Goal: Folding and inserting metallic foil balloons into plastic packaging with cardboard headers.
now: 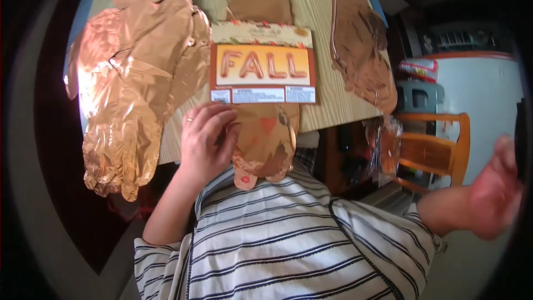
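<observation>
At the table's front edge my left hand [208, 141], with a ring on one finger, has its fingers curled together at the left edge of a flat copper foil balloon [266, 136]. Its fingertips are beside the lower left corner of a printed package card [263, 64]. That card lies over the balloon's middle and pictures shiny letter balloons. The balloon's rounded lower end hangs past the table edge, near my striped shirt. Far out to the right is my right hand [497, 191], raised off the table and blurred; its fingers are partly lost at the dark picture rim.
More crumpled copper foil balloons [139, 78] cover the table's left side and overhang its front. Another foil balloon [358, 39] lies along the right edge of the wood-grain table [319, 114]. A wooden chair [430, 153] stands right, with a clear plastic wrapper [386, 147] beside it.
</observation>
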Demonstrator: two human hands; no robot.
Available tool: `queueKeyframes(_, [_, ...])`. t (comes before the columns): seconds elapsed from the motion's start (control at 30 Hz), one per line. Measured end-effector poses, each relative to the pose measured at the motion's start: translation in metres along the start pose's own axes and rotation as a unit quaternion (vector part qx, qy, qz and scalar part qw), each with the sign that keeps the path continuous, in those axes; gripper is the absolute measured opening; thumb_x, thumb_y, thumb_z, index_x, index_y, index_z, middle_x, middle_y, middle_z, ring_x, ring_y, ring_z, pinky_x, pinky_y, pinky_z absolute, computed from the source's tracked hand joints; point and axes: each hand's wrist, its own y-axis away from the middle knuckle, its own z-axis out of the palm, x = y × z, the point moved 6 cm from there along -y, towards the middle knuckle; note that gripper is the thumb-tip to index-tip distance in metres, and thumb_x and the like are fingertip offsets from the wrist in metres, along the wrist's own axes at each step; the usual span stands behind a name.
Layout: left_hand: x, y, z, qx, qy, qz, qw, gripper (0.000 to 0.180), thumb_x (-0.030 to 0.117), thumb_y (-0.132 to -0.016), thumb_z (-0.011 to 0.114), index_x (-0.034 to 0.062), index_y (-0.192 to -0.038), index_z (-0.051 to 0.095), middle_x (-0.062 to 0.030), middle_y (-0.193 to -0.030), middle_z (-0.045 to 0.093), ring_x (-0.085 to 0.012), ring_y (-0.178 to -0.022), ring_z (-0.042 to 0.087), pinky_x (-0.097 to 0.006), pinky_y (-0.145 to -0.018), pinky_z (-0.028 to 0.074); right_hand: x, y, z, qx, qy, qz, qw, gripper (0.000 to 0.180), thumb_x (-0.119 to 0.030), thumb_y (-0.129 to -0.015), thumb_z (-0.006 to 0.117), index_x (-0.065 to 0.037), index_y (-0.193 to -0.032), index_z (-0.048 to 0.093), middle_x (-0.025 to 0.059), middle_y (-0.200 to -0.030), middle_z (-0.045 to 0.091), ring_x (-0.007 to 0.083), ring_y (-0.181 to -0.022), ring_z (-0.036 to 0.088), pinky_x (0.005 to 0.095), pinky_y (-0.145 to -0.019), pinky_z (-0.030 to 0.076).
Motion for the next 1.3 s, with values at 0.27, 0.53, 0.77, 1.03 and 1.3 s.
queueKeyframes(0.27, [0.010,0.006,0.000,0.006,-0.021,0.015,1.000,0.032,0.005,-0.076,0.073,0.0031,-0.108,0.066,-0.0187,-0.122,0.060,-0.0407,-0.116,0.057,-0.049,-0.098,0.047,0.185,0.026,0.091,-0.081,0.135,0.301,0.941,0.023,-0.015,-0.095,0.065,0.001,-0.112,0.069,0.0124,-0.106,0.071,0.0193,-0.100,0.067,0.0328,-0.092,0.053])
queueKeyframes(0.53, [0.034,0.019,0.022,-0.047,-0.017,0.029,0.998,0.048,0.017,-0.076,0.078,0.0038,-0.119,0.062,-0.0232,-0.134,0.051,-0.0459,-0.130,0.047,-0.058,-0.110,0.037,0.302,0.045,0.214,-0.299,0.295,0.158,0.894,0.065,-0.037,-0.094,0.063,-0.010,-0.149,0.044,0.0217,-0.158,0.034,0.0384,-0.147,0.029,0.0474,-0.120,0.023])
queueKeyframes(0.77, [0.040,0.011,0.042,-0.065,-0.011,0.026,0.998,0.052,0.018,-0.076,0.078,0.0030,-0.123,0.061,-0.0240,-0.138,0.048,-0.0463,-0.131,0.045,-0.058,-0.111,0.036,0.329,0.035,0.212,-0.311,0.302,0.101,0.896,0.065,-0.041,-0.094,0.063,-0.011,-0.149,0.046,0.0187,-0.158,0.036,0.0371,-0.146,0.031,0.0480,-0.120,0.024])
queueKeyframes(1.03, [0.029,-0.005,0.024,-0.057,-0.004,0.035,0.998,0.049,0.013,-0.075,0.076,0.0036,-0.121,0.062,-0.0202,-0.132,0.055,-0.0430,-0.123,0.053,-0.050,-0.102,0.045,0.365,-0.007,0.172,-0.154,0.129,0.170,0.965,0.045,-0.032,-0.093,0.068,-0.007,-0.129,0.064,0.0186,-0.139,0.059,0.0316,-0.129,0.055,0.0419,-0.109,0.043])
queueKeyframes(1.3, [0.026,-0.020,0.031,-0.066,-0.065,0.080,0.992,0.036,0.017,-0.076,0.076,0.0060,-0.109,0.067,-0.0118,-0.122,0.063,-0.0339,-0.117,0.058,-0.046,-0.095,0.047,0.447,-0.111,0.129,-0.062,0.217,0.140,0.964,0.023,-0.023,-0.091,0.060,-0.003,-0.094,0.072,0.0195,-0.090,0.071,0.0369,-0.089,0.069,0.0433,-0.077,0.053])
